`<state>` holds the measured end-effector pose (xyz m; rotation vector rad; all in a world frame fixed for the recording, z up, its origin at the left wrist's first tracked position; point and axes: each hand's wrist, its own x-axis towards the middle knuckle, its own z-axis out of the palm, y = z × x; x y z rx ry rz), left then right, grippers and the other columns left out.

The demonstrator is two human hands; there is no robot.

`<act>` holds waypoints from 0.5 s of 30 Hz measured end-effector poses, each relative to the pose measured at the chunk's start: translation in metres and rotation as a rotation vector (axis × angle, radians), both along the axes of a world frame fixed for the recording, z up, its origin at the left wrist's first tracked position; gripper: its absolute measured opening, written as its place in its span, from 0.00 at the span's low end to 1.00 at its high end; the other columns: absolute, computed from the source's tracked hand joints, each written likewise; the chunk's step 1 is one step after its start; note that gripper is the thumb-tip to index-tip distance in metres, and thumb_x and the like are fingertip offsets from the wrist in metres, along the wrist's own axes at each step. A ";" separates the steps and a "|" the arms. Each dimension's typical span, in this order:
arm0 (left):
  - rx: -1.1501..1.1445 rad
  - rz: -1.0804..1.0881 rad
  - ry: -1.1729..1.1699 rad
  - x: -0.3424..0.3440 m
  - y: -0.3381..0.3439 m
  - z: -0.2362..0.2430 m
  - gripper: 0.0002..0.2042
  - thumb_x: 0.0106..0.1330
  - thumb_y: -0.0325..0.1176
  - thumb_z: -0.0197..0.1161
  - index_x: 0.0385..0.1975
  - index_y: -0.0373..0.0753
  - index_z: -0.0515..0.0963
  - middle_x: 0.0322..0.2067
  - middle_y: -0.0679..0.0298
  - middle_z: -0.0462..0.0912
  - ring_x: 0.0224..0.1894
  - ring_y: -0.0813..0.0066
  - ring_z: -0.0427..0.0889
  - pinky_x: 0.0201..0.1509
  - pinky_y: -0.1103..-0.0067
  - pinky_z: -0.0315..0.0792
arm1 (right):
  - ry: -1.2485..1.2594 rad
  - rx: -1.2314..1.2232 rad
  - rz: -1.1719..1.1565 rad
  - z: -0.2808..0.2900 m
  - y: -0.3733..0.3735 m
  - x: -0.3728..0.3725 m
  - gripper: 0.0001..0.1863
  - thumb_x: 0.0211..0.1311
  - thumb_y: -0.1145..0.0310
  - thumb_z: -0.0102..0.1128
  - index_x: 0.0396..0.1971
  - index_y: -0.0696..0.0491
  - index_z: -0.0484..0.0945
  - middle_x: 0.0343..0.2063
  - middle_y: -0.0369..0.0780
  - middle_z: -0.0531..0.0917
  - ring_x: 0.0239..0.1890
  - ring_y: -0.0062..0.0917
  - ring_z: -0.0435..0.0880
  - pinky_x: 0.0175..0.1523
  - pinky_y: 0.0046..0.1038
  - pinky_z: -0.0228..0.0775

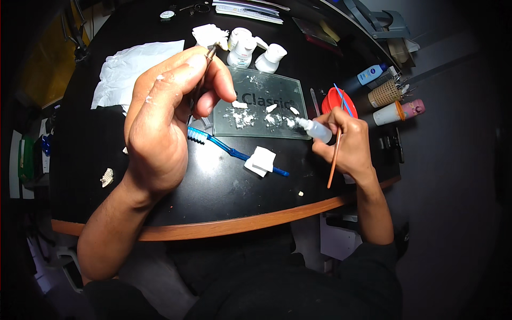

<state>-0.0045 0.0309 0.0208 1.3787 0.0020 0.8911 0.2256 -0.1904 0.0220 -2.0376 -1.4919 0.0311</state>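
Observation:
My left hand [154, 122], raised on the left, pinches a slim metal tool [211, 52], perhaps tweezers; its tip overlaps a crumpled white tissue [208, 33] behind. My right hand [349, 146] holds a small translucent dropper bottle [321, 131] and a thin orange-handled brush [335, 160]. The bottle's nozzle is over a glass slab [256, 130] bearing small white powder piles [242, 120] and white pieces [271, 108]. Below the slab lies a blue toothbrush [224, 147] with folded white pads [261, 160] on its handle.
White bottles [241, 53] stand behind the slab, a white paper sheet [130, 64] lies left. At right are a red bowl [333, 98], a blue bottle [370, 74], a woven holder [383, 95] and a cup [386, 113]. A pale cast piece [106, 177] lies near the wooden desk edge [213, 228].

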 end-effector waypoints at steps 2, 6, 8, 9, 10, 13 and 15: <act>0.007 0.006 0.005 0.000 -0.001 0.000 0.21 0.72 0.42 0.43 0.27 0.32 0.76 0.27 0.65 0.75 0.30 0.83 0.64 0.36 0.83 0.59 | -0.096 -0.054 -0.014 0.003 -0.004 -0.004 0.17 0.35 0.75 0.67 0.20 0.56 0.64 0.24 0.45 0.85 0.25 0.29 0.80 0.32 0.27 0.72; 0.023 0.006 0.042 -0.001 -0.002 0.000 0.20 0.74 0.38 0.40 0.27 0.31 0.74 0.28 0.61 0.73 0.29 0.80 0.64 0.40 0.80 0.61 | -0.207 -0.089 -0.030 0.004 -0.001 -0.007 0.13 0.33 0.72 0.68 0.21 0.58 0.73 0.21 0.42 0.82 0.24 0.34 0.77 0.32 0.33 0.70; 0.020 0.010 0.050 -0.002 -0.002 0.001 0.20 0.74 0.38 0.40 0.27 0.31 0.74 0.28 0.61 0.73 0.29 0.80 0.64 0.40 0.80 0.61 | -0.233 -0.095 -0.027 0.005 0.002 -0.009 0.13 0.33 0.72 0.69 0.21 0.58 0.74 0.20 0.43 0.81 0.25 0.34 0.77 0.32 0.33 0.71; 0.022 0.005 0.041 -0.003 -0.002 0.001 0.20 0.74 0.38 0.40 0.27 0.31 0.74 0.28 0.61 0.73 0.29 0.80 0.64 0.40 0.80 0.61 | -0.237 -0.109 -0.039 0.005 0.004 -0.010 0.13 0.33 0.71 0.69 0.21 0.59 0.75 0.20 0.43 0.81 0.25 0.34 0.78 0.32 0.33 0.71; 0.023 0.002 0.032 -0.004 -0.002 0.002 0.20 0.74 0.38 0.40 0.27 0.31 0.74 0.28 0.61 0.73 0.29 0.80 0.64 0.40 0.80 0.61 | -0.241 -0.122 -0.051 0.006 0.006 -0.011 0.13 0.33 0.71 0.69 0.21 0.59 0.75 0.20 0.43 0.81 0.25 0.34 0.78 0.32 0.34 0.71; 0.031 -0.009 0.032 0.002 -0.002 0.000 0.20 0.74 0.38 0.40 0.27 0.30 0.74 0.28 0.61 0.73 0.29 0.80 0.64 0.40 0.80 0.61 | -0.243 -0.121 -0.051 0.005 0.004 -0.009 0.14 0.32 0.71 0.69 0.21 0.59 0.75 0.20 0.44 0.81 0.25 0.35 0.78 0.32 0.34 0.71; 0.034 -0.003 0.041 -0.001 -0.001 -0.001 0.20 0.74 0.38 0.40 0.27 0.30 0.74 0.28 0.61 0.73 0.29 0.80 0.65 0.40 0.80 0.61 | -0.242 -0.122 -0.045 0.004 0.006 -0.011 0.14 0.32 0.71 0.69 0.21 0.59 0.75 0.20 0.44 0.81 0.25 0.35 0.78 0.32 0.34 0.71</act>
